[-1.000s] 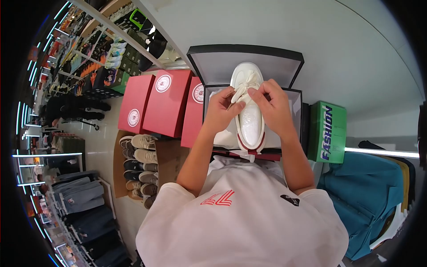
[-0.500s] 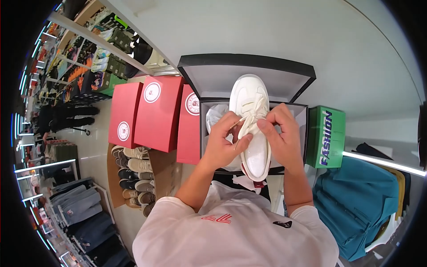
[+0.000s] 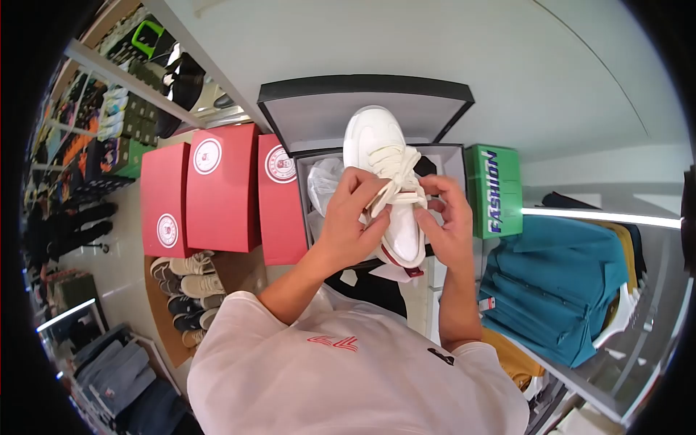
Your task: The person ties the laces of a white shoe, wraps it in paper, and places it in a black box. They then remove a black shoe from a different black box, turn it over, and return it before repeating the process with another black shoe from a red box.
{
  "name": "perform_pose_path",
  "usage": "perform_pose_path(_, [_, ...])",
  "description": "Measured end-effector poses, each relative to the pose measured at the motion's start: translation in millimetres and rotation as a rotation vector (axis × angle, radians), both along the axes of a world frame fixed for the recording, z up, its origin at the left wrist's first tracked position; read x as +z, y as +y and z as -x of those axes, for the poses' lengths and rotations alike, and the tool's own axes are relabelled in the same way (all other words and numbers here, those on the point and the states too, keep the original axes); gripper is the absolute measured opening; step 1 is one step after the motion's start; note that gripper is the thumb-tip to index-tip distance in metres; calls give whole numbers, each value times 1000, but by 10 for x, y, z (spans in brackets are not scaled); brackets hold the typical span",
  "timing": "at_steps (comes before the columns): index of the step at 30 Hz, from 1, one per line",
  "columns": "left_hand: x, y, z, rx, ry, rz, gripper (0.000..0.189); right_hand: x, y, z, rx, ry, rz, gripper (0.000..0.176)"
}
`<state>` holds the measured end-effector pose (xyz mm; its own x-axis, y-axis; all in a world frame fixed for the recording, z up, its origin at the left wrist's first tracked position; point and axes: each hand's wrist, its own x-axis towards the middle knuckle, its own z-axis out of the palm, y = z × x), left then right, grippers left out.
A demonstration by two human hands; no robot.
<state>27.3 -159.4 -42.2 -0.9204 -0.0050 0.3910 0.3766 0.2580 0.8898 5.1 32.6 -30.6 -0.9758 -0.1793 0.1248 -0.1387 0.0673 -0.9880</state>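
Note:
A white sneaker (image 3: 373, 134) with cream shoelaces (image 3: 396, 174) is held over an open black shoe box (image 3: 366, 88), toe pointing away from me. The laces cross in a loose knot or bow over the tongue. My left hand (image 3: 351, 221) is closed at the left side of the opening, thumb and fingers pinching a lace loop. On the other side, my right hand (image 3: 447, 221) has its fingers bent around the lace by the collar. Dark red shows at the heel, where a small tag (image 3: 414, 272) hangs. Crumpled white paper (image 3: 324, 181) lies in the box.
Red shoe boxes (image 3: 223, 192) stand left of the black box, and a green box (image 3: 494, 192) on its right. A carton of shoes (image 3: 163, 308) sits lower left. Teal shirts (image 3: 554, 283) hang at the right. Shelves of shoes (image 3: 119, 109) line the far left.
The view has shifted, so the boxes and shoe appear further left and higher. Both hands have moved down the laces toward the collar, and the lace loops now lie more spread out.

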Motion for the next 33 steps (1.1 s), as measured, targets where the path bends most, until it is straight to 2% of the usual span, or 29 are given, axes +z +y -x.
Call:
perform_pose_path(1, [34,0,1,-13,12,-11,38,-11,15,-58,-13,12,-11,32])
perform_pose_path(3, [146,-14,0,-9,164,188,40,-17,6,-161,-114,-62,-190,20])
perform_pose_path(4, [184,-6,27,-14,229,186,46,-59,-49,-160,-194,46,-217,12])
perform_pose_path(7, [101,-64,139,-151,336,308,44,42,-85,-168,-218,108,-379,12])
perform_pose_path(9, [31,-116,215,-193,339,295,38,-27,-99,-160,-267,80,-336,15])
perform_pose_path(11, [-32,-168,270,-258,410,277,32,-33,-96,-152,-281,-81,-329,19])
perform_pose_path(19, [-138,-199,299,-290,393,124,27,-162,-95,-155,-298,-160,-148,21])
perform_pose_path(33, [-216,-194,289,-272,380,54,23,-224,-141,-186,-341,-102,-193,23])
